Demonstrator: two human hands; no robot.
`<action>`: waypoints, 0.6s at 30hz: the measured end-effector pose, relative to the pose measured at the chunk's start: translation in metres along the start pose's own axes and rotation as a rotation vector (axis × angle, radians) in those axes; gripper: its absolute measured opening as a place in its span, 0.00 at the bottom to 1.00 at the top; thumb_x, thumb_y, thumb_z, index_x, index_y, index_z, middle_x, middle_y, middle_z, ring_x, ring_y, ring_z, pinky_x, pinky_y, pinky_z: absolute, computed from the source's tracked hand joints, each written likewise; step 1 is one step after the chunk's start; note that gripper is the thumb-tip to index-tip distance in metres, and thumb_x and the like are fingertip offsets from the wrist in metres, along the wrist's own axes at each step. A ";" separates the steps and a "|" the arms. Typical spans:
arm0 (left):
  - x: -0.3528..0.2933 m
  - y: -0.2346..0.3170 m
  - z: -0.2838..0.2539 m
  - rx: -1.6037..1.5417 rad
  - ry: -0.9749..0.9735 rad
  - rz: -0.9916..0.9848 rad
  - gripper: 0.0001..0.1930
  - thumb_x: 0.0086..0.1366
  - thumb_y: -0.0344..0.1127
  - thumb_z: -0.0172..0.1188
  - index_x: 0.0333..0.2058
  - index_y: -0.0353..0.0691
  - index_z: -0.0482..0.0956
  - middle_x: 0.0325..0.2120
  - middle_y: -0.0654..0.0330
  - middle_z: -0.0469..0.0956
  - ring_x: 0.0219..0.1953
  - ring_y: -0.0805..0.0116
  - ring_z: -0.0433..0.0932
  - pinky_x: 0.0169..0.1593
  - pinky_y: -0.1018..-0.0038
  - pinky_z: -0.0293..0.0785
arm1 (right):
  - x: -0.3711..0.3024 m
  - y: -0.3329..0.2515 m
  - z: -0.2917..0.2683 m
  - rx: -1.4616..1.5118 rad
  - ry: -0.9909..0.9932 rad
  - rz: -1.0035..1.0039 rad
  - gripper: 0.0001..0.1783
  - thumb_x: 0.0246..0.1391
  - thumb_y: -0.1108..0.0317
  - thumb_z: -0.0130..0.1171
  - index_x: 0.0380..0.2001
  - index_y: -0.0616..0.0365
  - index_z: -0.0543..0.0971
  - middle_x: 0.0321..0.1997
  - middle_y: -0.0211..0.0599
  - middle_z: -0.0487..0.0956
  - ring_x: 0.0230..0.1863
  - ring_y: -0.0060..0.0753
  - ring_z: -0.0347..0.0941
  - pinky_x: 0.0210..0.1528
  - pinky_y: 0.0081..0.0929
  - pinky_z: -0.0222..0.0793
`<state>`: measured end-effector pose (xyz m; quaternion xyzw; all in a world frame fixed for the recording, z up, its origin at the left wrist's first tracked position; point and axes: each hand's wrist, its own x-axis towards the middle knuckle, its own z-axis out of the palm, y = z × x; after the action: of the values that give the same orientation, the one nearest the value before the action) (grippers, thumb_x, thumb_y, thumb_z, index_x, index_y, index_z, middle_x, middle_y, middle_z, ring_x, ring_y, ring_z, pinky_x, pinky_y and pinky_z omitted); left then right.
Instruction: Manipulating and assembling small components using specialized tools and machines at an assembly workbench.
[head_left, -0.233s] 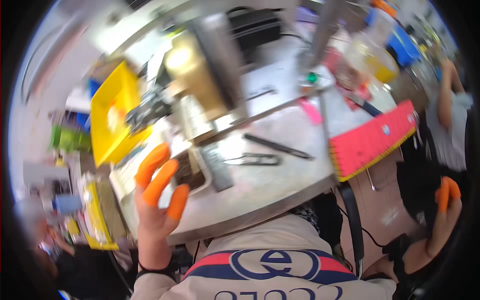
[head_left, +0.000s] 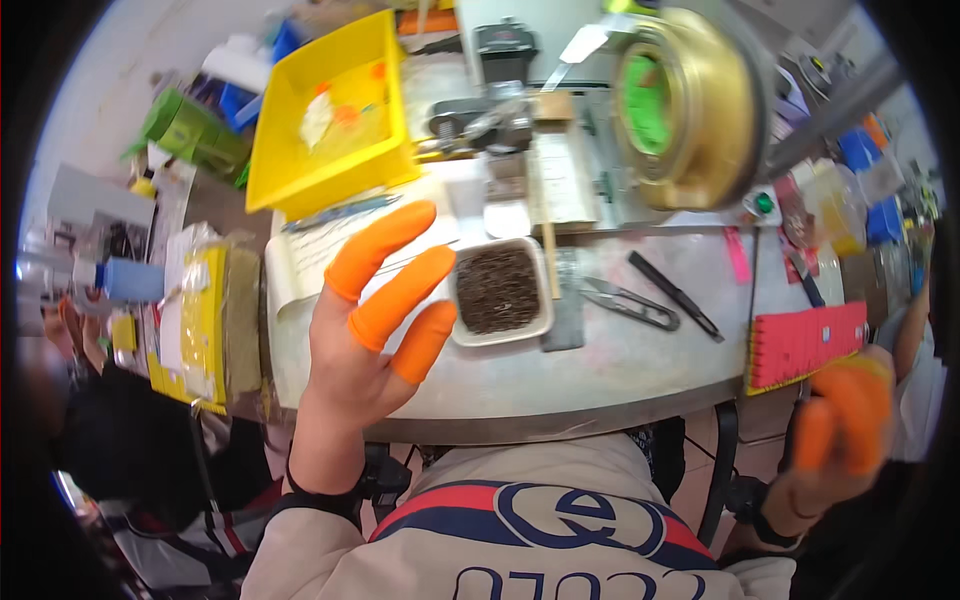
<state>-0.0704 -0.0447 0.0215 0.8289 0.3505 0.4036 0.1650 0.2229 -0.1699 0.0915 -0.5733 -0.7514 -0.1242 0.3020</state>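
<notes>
My left hand (head_left: 350,345), with orange finger cots on its fingers, is raised over the table's front left, fingers apart and holding nothing. Just right of its fingertips stands a white square dish (head_left: 546,310) filled with small dark slivers (head_left: 498,290). Beside the dish lie a flat grey strip (head_left: 565,325), a pair of thread snips (head_left: 632,308) and black tweezers (head_left: 677,297). Off the right end of the table is my right hand (head_left: 840,430), also in orange cots. It is smeared by motion, so its grip cannot be made out; the red pad (head_left: 808,345) is nearest.
A yellow bin (head_left: 340,180) stands back left, with paper (head_left: 295,270) in front. A large gold-coloured round device (head_left: 700,110) is at the back right, near a grey post (head_left: 840,105). A pink tag (head_left: 737,253) lies farther right. People sit on both sides.
The view has swung to the right-hand side less tilted, so the table appears more level. My right hand has come up toward the red pad; my left hand stays spread near the dish.
</notes>
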 end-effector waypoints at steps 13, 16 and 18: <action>-0.012 -0.039 -0.004 -0.063 -0.091 -0.083 0.16 0.47 0.24 0.58 0.38 0.38 0.75 0.45 0.52 0.69 0.47 0.57 0.68 0.50 0.70 0.63 | 0.069 -0.068 0.172 0.044 -0.486 -0.211 0.10 0.37 0.69 0.56 0.28 0.57 0.76 0.43 0.34 0.71 0.50 0.35 0.63 0.57 0.46 0.43; -0.013 -0.042 0.000 -0.080 -0.091 -0.103 0.16 0.45 0.24 0.59 0.37 0.40 0.75 0.44 0.54 0.69 0.46 0.58 0.68 0.49 0.70 0.64 | 0.066 -0.064 0.173 0.016 -0.478 -0.271 0.09 0.38 0.70 0.55 0.28 0.57 0.76 0.43 0.33 0.71 0.50 0.35 0.63 0.56 0.48 0.43; -0.014 -0.043 0.002 -0.094 -0.086 -0.115 0.17 0.45 0.24 0.59 0.37 0.40 0.75 0.44 0.54 0.69 0.46 0.58 0.68 0.49 0.70 0.64 | 0.064 -0.061 0.176 0.039 -0.451 -0.192 0.10 0.39 0.69 0.56 0.29 0.56 0.75 0.43 0.32 0.71 0.50 0.34 0.63 0.55 0.48 0.44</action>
<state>-0.0939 -0.0247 -0.0110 0.8152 0.3709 0.3736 0.2414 0.1005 -0.0448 0.0008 -0.5064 -0.8532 -0.0069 0.1245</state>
